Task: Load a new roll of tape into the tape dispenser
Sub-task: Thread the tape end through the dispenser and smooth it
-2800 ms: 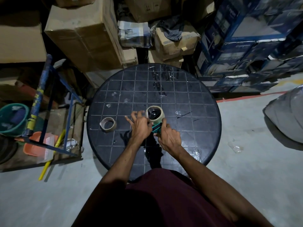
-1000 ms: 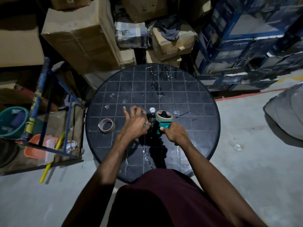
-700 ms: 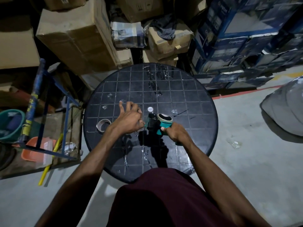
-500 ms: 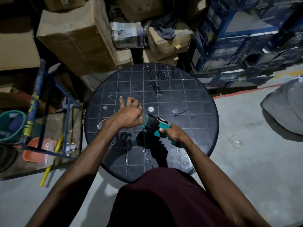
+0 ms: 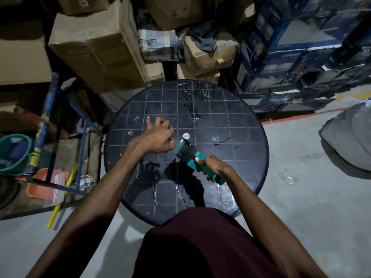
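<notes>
My right hand (image 5: 212,167) grips the handle of the teal tape dispenser (image 5: 190,156) and holds it tilted just above the round black table (image 5: 230,117). Its dark side faces up, so the roll on it is hidden. My left hand (image 5: 158,139) is at the dispenser's front end, with thumb and fingers pinched together on what looks like the shiny loose end of the clear tape (image 5: 177,141). The other tape roll that lay on the table's left side is hidden behind my left arm.
A small white disc (image 5: 186,135) lies on the table beyond the dispenser, among scraps of stuck tape. Cardboard boxes (image 5: 96,47) and blue cartons (image 5: 291,57) stack up behind. A blue metal frame (image 5: 58,109), green basket (image 5: 14,153) and orange tray (image 5: 46,183) stand left. A grey sack (image 5: 347,141) lies right.
The dispenser has been turned from roll-up onto its side, handle pointing towards me. My left hand has shifted to its front end and pinched there, now covering the spare roll.
</notes>
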Demonstrator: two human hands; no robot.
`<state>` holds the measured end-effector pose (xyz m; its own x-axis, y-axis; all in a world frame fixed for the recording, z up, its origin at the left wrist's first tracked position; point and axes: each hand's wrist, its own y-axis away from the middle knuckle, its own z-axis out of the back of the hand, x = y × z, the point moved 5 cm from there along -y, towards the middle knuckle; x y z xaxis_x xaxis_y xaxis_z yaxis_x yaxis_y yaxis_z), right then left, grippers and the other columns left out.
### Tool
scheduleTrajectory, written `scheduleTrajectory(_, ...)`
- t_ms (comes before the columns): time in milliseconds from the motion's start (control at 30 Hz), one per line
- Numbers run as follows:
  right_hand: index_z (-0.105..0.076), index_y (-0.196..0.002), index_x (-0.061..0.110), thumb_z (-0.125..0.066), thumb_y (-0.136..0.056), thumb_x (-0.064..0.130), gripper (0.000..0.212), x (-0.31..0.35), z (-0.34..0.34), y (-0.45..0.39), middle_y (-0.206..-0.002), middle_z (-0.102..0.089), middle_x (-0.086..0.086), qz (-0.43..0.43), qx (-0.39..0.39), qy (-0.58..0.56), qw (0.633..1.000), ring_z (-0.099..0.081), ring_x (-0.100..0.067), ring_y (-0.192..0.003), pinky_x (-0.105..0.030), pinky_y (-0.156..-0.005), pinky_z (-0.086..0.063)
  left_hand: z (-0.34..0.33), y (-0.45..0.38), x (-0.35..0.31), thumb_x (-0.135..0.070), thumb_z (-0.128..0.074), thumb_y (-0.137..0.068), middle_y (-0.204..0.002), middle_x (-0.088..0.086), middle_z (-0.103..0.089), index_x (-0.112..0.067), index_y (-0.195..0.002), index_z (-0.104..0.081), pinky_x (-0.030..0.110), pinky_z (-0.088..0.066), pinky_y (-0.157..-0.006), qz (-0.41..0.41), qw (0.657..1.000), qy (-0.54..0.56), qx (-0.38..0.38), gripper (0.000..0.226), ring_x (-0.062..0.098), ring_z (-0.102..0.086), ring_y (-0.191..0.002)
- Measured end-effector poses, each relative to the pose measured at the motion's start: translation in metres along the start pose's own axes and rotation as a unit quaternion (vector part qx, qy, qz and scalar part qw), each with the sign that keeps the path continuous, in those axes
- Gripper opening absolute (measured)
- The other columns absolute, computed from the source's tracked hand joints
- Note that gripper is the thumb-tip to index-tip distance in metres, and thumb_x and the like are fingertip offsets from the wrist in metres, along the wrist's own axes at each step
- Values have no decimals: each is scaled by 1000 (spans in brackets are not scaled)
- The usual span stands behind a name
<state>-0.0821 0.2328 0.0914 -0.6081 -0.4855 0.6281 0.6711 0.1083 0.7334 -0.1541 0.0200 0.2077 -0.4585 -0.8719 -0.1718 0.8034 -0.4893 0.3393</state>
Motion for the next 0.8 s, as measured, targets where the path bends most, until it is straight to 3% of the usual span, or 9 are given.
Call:
scheduleTrajectory(200, -55, -116, 9, -54, -95, 60, 55, -3, -9, -5, -98, -67, -14, 6, 34, -5, 999, -63, -23, -69, -34, -57, -53, -4, -13, 27, -44, -60, -95, -125, 3, -44, -21, -88, -63, 72, 0, -115, 25, 998, 53, -11, 24, 24, -24, -132)
scheduleTrajectory(333, -33, -125, 17, -54, -100, 50, 46, 2, -17, -2, -99, -61, -17, 10, 44, -50, 998, -58, -19, -60, -28, -45, -48, -25, -23, 42, -44, -57, -97, -120, 3, -48, -22, -94, -65, 71, -3, -116, 45, 996, 71, -37, 23, 25, -29, -130)
scheduleTrajectory(567, -43, -125, 21, -48, -103, 47, 34, 1, -26, -3, -106, -61, -14, 36, 77, -28, 996, -58, -19, -67, -28, -49, -51, -51, -34, 57, -50, -71, -84, -105, -2, -63, -21, -89, -68, 67, -12, -116, 72, 991, 99, -53, 30, 21, -42, -121)
scheduleTrajectory(733, -46, -123, 18, -50, -104, 43, 32, 2, -29, 1, -97, -60, -14, 37, 93, -65, 993, -57, -13, -54, -27, -43, -48, -65, -31, 78, -64, -80, -65, -89, -16, -69, -28, -78, -66, 55, -37, -108, 145, 966, 192, -96, 40, 11, -62, -99)
scheduleTrajectory(800, -47, -121, 18, -50, -104, 42, 30, 4, -30, 5, -96, -61, -12, 46, 105, -81, 990, -58, -10, -51, -26, -43, -47, -69, -25, 92, -53, -80, -75, -82, -13, -69, -25, -78, -66, 46, -47, -99, 214, 938, 228, -148, 32, 12, -64, -87)
